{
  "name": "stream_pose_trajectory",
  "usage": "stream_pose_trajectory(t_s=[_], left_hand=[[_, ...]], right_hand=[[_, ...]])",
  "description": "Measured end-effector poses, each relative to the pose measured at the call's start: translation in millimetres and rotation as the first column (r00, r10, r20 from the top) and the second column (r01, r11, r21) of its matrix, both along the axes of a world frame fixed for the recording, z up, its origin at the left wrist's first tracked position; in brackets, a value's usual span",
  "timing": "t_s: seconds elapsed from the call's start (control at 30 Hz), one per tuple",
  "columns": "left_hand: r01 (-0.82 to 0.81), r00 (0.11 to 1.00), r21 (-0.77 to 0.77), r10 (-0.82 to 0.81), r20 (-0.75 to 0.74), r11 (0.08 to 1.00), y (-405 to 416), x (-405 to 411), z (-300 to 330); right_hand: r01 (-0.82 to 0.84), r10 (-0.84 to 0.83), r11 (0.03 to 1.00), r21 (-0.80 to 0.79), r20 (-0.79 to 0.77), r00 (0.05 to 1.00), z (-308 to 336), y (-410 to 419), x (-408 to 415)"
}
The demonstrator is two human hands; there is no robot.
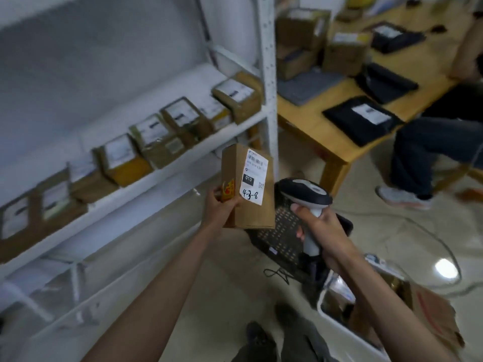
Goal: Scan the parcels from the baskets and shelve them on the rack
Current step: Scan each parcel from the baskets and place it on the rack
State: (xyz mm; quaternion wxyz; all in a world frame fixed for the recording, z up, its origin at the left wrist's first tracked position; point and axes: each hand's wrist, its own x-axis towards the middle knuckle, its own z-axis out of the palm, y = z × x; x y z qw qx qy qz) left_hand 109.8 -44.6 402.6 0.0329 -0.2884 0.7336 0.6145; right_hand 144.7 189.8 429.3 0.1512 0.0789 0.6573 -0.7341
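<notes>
We've got the small cardboard box point(247, 189) up in our left hand point(222, 205), fingers and thumb wrapped round its lower left edge, and we're holding it upright with the white label point(254, 176) turned square toward us, which looks like the whole point: barcode at the top, a black tag reading 010, a handwritten code underneath, all in plain sight for the reader. Our right hand point(320, 228) is clamped round the grip of the scanner point(305, 194), its dark head just right of the box and close to the label's edge, so we judge the scan is the step in hand, with shelving to follow. The box hangs in the air in front of the white rack point(269, 74), not on it. On the rack's shelf point(162, 176), to the left, a row of brown parcels point(156, 142) runs from near to far, each lying label-up so the slips can be read from above; that row suggests where ours belongs, though we can't tell which slot. Down below, a black basket point(285, 239) sits on the pale floor point(235, 283) right under our hands, and a white bin point(339, 327) with more cardboard in it stands near right, both within easy reach for the next pick. Far right there's a wooden table point(329, 131) carrying boxes and black mailer bags point(360, 118), and a seated person's legs point(428, 152) beside it. A cable point(431, 236) loops across the floor.
</notes>
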Motion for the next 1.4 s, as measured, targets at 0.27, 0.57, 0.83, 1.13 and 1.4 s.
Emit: stream_pose_trajectory(t_s=[0.27, 0.57, 0.83, 1.13, 1.4], left_hand=[[-0.275, 0.933, 0.118, 0.294, -0.207, 0.954, -60.0, 27.7, 54.8], [-0.386, 0.857, 0.144, 0.412, -0.309, 0.911, -81.2, 41.8, 74.5], [-0.421, 0.813, 0.165, 0.452, -0.367, 0.892, -82.8, 47.9, 84.4], [-0.477, 0.767, 0.167, 0.501, -0.401, 0.863, -97.0, 66.6, 102.5], [-0.546, 0.662, 0.178, 0.552, -0.507, 0.819, -131.2, 98.7, 150.0]], right_hand=[[-0.309, 0.302, 0.951, 0.011, -0.247, 0.921, 86.2, -71.0, -23.7], [-0.432, 0.412, 0.901, 0.04, -0.389, 0.824, 127.8, -107.5, -37.3], [-0.495, 0.484, 0.865, 0.083, -0.399, 0.779, 131.9, -113.9, -49.8], [-0.614, 0.563, 0.789, 0.018, -0.421, 0.711, 144.6, -128.1, -51.6], [-0.704, 0.621, 0.706, 0.075, -0.542, 0.566, 188.3, -172.7, -55.8]])
